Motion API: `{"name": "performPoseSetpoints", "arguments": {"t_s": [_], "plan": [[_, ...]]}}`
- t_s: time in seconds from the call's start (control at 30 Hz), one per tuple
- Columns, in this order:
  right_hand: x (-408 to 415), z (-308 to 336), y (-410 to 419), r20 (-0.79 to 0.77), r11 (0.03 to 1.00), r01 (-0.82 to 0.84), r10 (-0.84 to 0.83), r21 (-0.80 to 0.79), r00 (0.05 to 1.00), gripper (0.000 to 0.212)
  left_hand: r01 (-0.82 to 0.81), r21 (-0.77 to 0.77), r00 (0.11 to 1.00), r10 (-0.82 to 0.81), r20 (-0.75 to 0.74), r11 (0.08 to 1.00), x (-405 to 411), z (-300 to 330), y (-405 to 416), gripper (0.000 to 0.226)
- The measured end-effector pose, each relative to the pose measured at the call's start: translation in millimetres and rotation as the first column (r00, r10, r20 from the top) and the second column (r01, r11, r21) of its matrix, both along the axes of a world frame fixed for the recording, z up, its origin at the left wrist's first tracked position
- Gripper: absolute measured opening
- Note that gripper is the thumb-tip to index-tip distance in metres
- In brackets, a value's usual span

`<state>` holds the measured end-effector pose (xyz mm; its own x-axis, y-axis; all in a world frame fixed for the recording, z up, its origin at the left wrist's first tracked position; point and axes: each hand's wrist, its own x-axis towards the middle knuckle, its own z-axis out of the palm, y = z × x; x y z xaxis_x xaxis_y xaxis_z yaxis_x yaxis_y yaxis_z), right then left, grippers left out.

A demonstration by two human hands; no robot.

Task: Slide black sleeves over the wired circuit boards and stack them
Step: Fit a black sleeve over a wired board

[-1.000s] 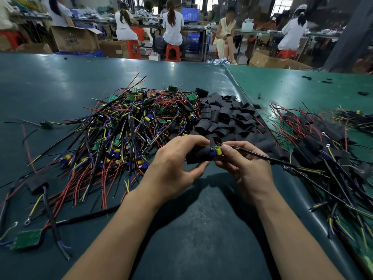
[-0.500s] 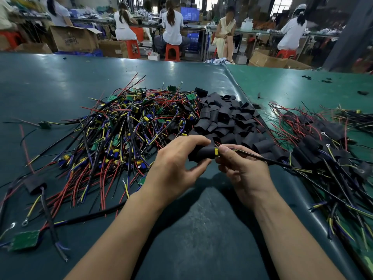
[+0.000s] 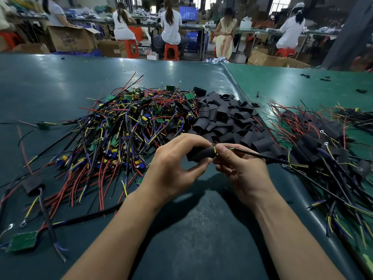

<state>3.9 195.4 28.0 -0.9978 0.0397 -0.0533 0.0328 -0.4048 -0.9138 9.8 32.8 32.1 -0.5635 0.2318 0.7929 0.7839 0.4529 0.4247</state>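
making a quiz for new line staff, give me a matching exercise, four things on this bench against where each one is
Things:
1. black sleeve
2. pile of empty sleeves
3. bare wired boards
4. sleeved boards

Places:
A. heap left of centre
B. stack at right
C. held in the left hand
D. heap beyond both hands

Pairs: 1-C, 2-D, 3-A, 4-B

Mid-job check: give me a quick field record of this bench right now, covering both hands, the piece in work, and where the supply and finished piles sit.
left hand: grips the black sleeve
right hand: pinches the wires at the sleeve's mouth
piece in work: board hidden inside sleeve; yellow wire shows at the mouth
unsleeved wired boards: tangled heap, left of hands
empty sleeves: pile beyond hands
sleeved boards: loose pile, right
table: dark green mat
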Motion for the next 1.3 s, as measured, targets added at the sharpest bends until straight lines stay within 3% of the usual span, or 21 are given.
{"name": "performPoseSetpoints", "arguments": {"t_s": [0.23,0.47,0.6,0.8,1.0,1.3], "plan": [[3,5,9,0.031,0.978,-0.178,0.182,-0.111,0.983,0.013,0.008,-0.009,1.0,-0.008,-0.017,1.0,0,1,-3,0.022],[2,6,7,0.033,0.984,-0.165,0.168,-0.069,0.985,0.012,-0.13,-0.129,0.981,0.147,0.13,0.983,0,1,-12,0.05],[0,5,6,0.012,0.989,-0.139,0.139,-0.047,0.99,0.012,-0.074,-0.099,0.985,0.088,0.15,0.992,0,2,-12,0.05],[2,2,4,0.036,0.99,-0.136,0.137,-0.034,0.99,0.012,-0.073,-0.232,0.992,0.094,0.079,0.97,-4,-2,-15,0.045],[5,3,6,-0.055,0.973,-0.227,0.229,0.053,0.972,0.011,-0.002,-0.155,0.987,0.028,0.161,0.988,-2,-1,-15,0.035],[4,-1,6,0.055,0.958,-0.285,0.285,0.003,0.957,0.02,0.013,-0.178,0.985,0.017,0.169,0.984,-5,-3,-14,0.046]]}}
